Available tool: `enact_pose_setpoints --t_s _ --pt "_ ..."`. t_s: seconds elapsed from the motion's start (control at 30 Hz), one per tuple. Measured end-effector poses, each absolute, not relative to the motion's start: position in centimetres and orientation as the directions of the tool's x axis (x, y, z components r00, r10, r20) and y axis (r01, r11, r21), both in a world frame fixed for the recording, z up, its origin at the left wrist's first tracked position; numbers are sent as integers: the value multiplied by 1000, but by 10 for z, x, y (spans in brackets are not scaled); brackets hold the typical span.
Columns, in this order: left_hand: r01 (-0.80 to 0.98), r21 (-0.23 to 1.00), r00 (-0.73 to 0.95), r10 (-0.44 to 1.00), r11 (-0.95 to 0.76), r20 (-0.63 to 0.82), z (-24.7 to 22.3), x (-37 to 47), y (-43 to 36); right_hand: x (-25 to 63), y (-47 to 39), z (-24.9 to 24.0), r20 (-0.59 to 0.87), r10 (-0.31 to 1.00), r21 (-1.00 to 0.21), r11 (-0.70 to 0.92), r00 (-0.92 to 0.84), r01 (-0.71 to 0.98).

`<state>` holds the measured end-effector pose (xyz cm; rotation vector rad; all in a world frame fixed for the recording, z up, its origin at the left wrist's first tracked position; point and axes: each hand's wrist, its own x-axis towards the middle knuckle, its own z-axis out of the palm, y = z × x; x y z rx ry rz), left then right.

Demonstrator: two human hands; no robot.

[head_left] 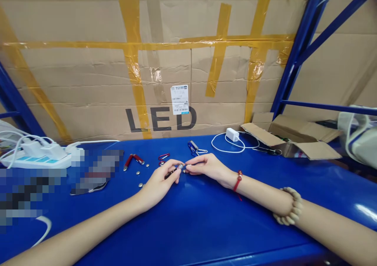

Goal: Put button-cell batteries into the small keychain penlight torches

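One tube (180,166) gripped in left hand (159,181). Near its tip, right hand (208,166) with fingers pinched; cannot tell if on anything. Discs (138,173) nearby.

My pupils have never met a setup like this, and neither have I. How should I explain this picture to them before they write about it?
There is no machine here: two bare hands belong to the person wearing the camera on their head. It looks forward and down, so the arms enter from below. On the blue tabletop lie red cylinders, small silvery discs, a red carabiner and a white charger. A power strip stands at left, an open cardboard box at right. The left hand holds a small dark cylinder with a silvery end; the right hand has its fingertips close to that end, perhaps touching.
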<state>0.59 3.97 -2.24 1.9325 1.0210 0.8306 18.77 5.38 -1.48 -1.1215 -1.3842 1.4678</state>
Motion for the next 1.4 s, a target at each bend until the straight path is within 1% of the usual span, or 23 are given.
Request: enact_pose_setpoints --t_s 0.23,0.5,0.7,0.77,0.9,1.0,1.1,1.3,1.4 --pt "367 841 470 859 -398 201 -22 7 39 188 53 -16 5 962 -1000 12 -273 24" --pt "428 768 455 848 -476 272 -17 7 33 187 53 -14 88 953 -994 102 -291 36" --pt "424 779 434 859 -461 273 -16 7 32 185 53 -12 94 952 -993 110 -290 39" --pt "418 786 426 862 -456 274 -17 7 33 185 52 -11 100 944 -993 116 -313 33" --pt "373 816 433 861 -441 267 -18 9 33 184 50 -10 90 920 -992 117 -381 49" --pt "351 831 426 864 -431 268 -17 9 31 185 49 -9 63 923 -993 97 -379 72" --pt "348 823 425 858 -448 287 -16 8 29 186 49 -8 30 914 -995 66 -404 76" --pt "301 821 440 834 -486 332 -15 6 26 188 50 -9 -15 875 -1000 -1 -483 29" --pt "309 806 459 821 -505 338 -14 6 25 189 51 -9 -43 862 -999 -23 -505 45"
